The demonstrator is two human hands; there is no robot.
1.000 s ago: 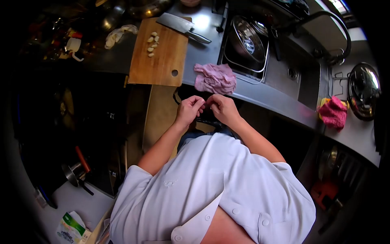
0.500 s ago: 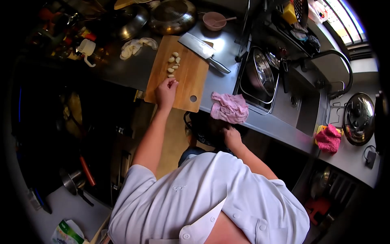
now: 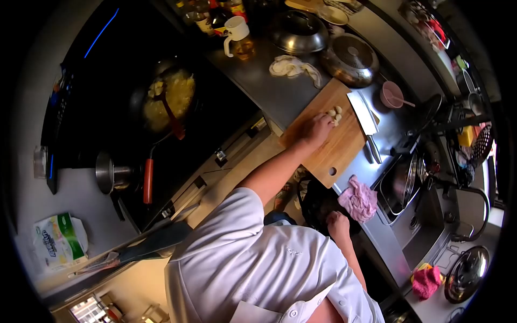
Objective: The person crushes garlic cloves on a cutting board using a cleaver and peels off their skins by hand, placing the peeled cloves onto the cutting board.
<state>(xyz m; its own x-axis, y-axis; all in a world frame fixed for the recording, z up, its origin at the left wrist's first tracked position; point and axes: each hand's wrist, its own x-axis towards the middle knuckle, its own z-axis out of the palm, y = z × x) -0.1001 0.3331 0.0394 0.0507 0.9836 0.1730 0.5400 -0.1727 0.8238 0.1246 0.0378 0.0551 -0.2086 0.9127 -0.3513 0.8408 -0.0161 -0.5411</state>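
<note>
On the wooden cutting board (image 3: 318,148) lies a small group of peeled garlic cloves (image 3: 337,111). My left hand (image 3: 319,130) rests there with its fingers closed at the near cloves, partly covering them. A cleaver (image 3: 364,114) lies along the board's right side, its dark handle over the steel counter. My right hand (image 3: 338,225) is low, in front of the counter edge, beside a black bag or bin (image 3: 318,202). Its fingers are curled, and what they hold, if anything, is hidden. Just above it a pink cloth (image 3: 359,200) hangs at the counter edge.
To the left, a wok (image 3: 169,99) with yellowish food and a spatula (image 3: 173,119) sits on the dark stove. Pan lids, a white-topped oil jug (image 3: 237,37) and a pink bowl (image 3: 391,95) stand behind the board. The sink (image 3: 425,215) is at right.
The view has swung left, bringing the wok into sight. My left hand has moved further over the garlic cloves; my right hand stays low near the black bag or bin.
</note>
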